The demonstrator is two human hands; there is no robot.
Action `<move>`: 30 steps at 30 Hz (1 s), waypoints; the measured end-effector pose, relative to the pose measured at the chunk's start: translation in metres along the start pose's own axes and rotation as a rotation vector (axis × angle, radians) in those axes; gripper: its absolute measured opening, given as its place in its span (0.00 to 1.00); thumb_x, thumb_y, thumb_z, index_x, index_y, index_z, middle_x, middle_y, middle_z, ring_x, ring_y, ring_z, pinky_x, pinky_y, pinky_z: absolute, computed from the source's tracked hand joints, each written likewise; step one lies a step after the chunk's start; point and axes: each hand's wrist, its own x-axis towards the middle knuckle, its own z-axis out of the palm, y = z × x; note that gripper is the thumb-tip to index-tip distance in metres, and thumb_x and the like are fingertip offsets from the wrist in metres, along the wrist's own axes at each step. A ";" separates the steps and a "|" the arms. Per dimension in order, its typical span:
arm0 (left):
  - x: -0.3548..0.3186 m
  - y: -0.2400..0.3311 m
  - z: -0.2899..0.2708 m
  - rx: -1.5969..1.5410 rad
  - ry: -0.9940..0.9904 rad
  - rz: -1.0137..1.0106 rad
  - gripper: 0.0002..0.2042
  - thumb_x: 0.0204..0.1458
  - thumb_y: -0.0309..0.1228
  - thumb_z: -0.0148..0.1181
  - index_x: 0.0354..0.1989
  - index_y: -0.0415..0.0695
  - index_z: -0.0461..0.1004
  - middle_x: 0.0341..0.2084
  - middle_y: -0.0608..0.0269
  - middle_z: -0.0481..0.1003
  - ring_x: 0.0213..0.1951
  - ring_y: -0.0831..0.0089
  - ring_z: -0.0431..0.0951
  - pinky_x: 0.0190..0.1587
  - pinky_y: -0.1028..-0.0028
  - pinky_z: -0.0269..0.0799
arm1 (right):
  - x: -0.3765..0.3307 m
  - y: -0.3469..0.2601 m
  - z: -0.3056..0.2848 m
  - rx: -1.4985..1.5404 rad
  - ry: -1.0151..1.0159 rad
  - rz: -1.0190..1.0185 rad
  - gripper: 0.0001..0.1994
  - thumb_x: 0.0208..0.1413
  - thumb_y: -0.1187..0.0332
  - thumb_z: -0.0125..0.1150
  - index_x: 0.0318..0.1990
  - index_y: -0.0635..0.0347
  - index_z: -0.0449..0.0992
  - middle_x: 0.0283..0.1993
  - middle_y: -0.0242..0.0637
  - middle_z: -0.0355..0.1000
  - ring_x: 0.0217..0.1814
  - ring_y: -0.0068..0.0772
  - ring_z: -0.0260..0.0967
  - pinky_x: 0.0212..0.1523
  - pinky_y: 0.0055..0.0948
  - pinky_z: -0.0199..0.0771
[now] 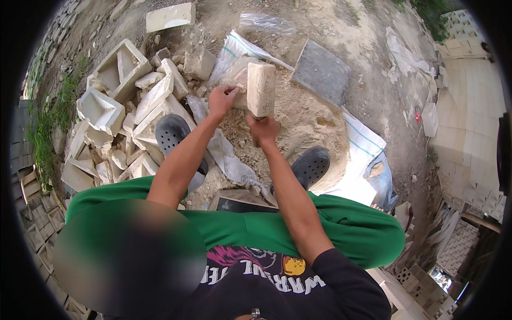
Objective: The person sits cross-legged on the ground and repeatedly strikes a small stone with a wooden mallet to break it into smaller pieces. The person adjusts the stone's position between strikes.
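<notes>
My right hand (263,128) grips the handle of a pale block-headed mallet (261,88), whose head stands upright above my fist. My left hand (222,100) rests its fingers on a pale stone block (239,73) that lies on a white woven sack (241,49), just left of the mallet head. Sandy stone dust (298,120) is heaped under and in front of both hands. My feet in dark perforated clogs (172,133) sit either side of the heap, and my knees are in green trousers.
A pile of broken pale stone mouldings (124,114) lies to my left. A grey slab (322,72) lies beyond on the right, a cut block (170,17) at the far top, and stacked pale tiles (469,112) at the right.
</notes>
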 end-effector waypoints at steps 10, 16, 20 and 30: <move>-0.010 -0.004 0.000 0.130 0.073 0.111 0.11 0.52 0.38 0.67 0.37 0.44 0.85 0.32 0.55 0.82 0.33 0.62 0.82 0.39 0.67 0.76 | -0.011 -0.054 -0.025 -0.135 0.079 -0.030 0.22 0.39 0.54 0.68 0.34 0.67 0.82 0.32 0.56 0.79 0.36 0.56 0.79 0.38 0.47 0.78; -0.010 -0.006 0.004 0.151 0.089 0.099 0.12 0.52 0.39 0.66 0.38 0.44 0.85 0.32 0.54 0.81 0.34 0.58 0.81 0.40 0.65 0.75 | -0.015 -0.056 -0.018 -0.149 0.123 -0.055 0.22 0.41 0.53 0.67 0.34 0.66 0.82 0.32 0.55 0.79 0.38 0.58 0.79 0.40 0.49 0.78; -0.005 -0.006 0.007 0.194 0.092 0.161 0.12 0.52 0.40 0.66 0.38 0.45 0.85 0.32 0.53 0.81 0.34 0.55 0.81 0.40 0.63 0.75 | 0.005 0.017 -0.002 -0.010 -0.049 0.095 0.21 0.41 0.54 0.67 0.33 0.65 0.82 0.31 0.52 0.80 0.34 0.55 0.80 0.38 0.47 0.79; -0.006 -0.008 0.005 0.201 0.085 0.083 0.12 0.52 0.41 0.66 0.38 0.47 0.85 0.32 0.53 0.80 0.35 0.55 0.81 0.40 0.61 0.74 | 0.002 -0.053 -0.022 -0.246 0.075 -0.309 0.20 0.41 0.56 0.69 0.40 0.61 0.82 0.36 0.54 0.79 0.39 0.59 0.78 0.38 0.48 0.78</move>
